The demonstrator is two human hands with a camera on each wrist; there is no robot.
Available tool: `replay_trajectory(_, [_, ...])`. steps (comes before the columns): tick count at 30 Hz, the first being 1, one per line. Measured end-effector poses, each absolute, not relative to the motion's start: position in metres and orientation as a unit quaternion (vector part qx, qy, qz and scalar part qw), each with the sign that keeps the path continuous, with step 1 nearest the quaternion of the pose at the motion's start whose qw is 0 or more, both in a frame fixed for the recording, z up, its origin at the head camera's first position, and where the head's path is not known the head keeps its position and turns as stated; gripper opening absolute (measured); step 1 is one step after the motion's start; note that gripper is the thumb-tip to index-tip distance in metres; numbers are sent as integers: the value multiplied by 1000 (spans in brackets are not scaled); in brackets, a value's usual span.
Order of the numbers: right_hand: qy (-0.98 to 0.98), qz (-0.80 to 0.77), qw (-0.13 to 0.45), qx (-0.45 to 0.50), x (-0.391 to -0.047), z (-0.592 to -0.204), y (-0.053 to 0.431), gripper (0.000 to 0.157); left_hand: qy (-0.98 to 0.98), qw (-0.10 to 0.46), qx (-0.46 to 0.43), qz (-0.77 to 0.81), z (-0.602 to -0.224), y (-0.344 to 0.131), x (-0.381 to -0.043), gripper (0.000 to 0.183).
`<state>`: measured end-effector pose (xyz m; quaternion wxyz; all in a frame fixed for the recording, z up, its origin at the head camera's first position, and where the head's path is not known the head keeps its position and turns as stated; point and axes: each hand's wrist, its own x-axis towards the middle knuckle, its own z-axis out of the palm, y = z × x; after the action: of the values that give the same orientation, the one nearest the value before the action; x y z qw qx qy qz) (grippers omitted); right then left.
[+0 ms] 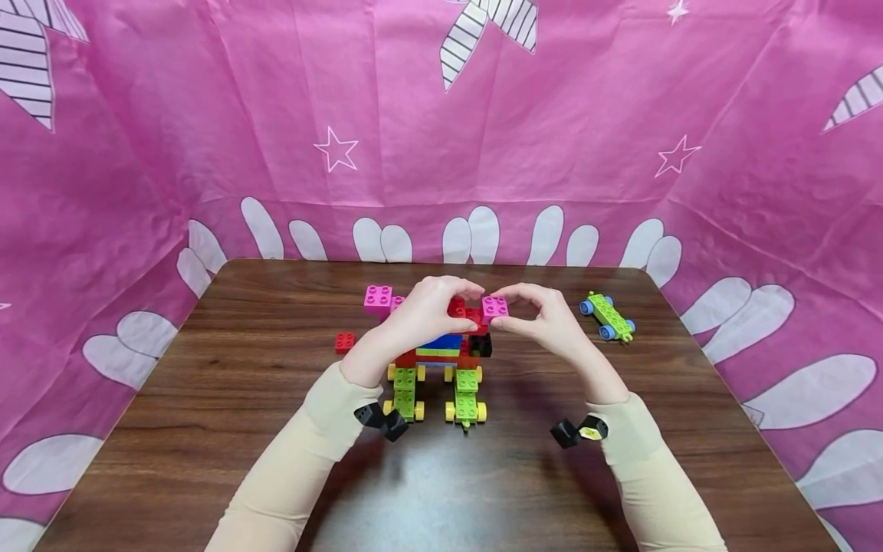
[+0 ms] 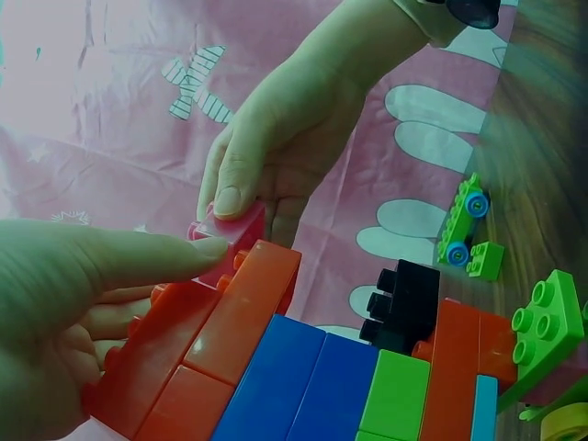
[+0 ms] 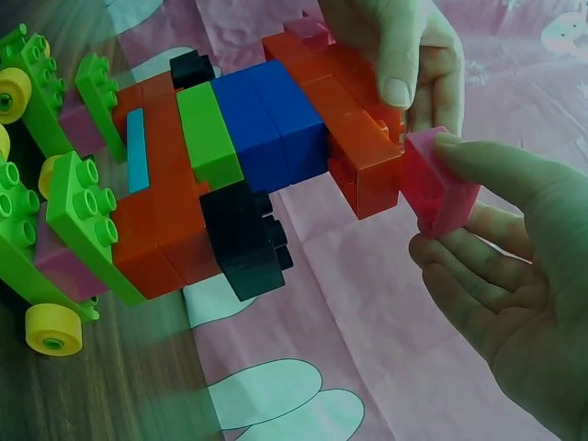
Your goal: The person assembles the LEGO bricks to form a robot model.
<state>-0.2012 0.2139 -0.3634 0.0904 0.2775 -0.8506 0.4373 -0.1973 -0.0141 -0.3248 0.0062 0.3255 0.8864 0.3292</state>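
Note:
My right hand pinches a pink brick between thumb and fingers, against the right end of the upper red bricks. Whether its studs are fully seated cannot be told. My left hand grips those red bricks, thumb on the near side and fingers behind; its thumb tip reaches the pink brick in the left wrist view. Below them the build has blue bricks, black bricks and two lime bases on yellow wheels. Another pink brick sticks out at its left end.
A loose red brick lies left of the build. At the back right of the brown table stands a lime base with blue wheels. A pink patterned cloth surrounds the table's back and sides.

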Motion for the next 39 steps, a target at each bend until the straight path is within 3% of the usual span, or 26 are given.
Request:
replay_trajectory(12, [-847,425,107,301,-203,-363,211,32,892,-3,320,319,-327,-14,-197,44])
replay_trajectory(39, [-860,409,85,294,-203,-358,207,32,901,-9,312,300,-328,-11,-200,35])
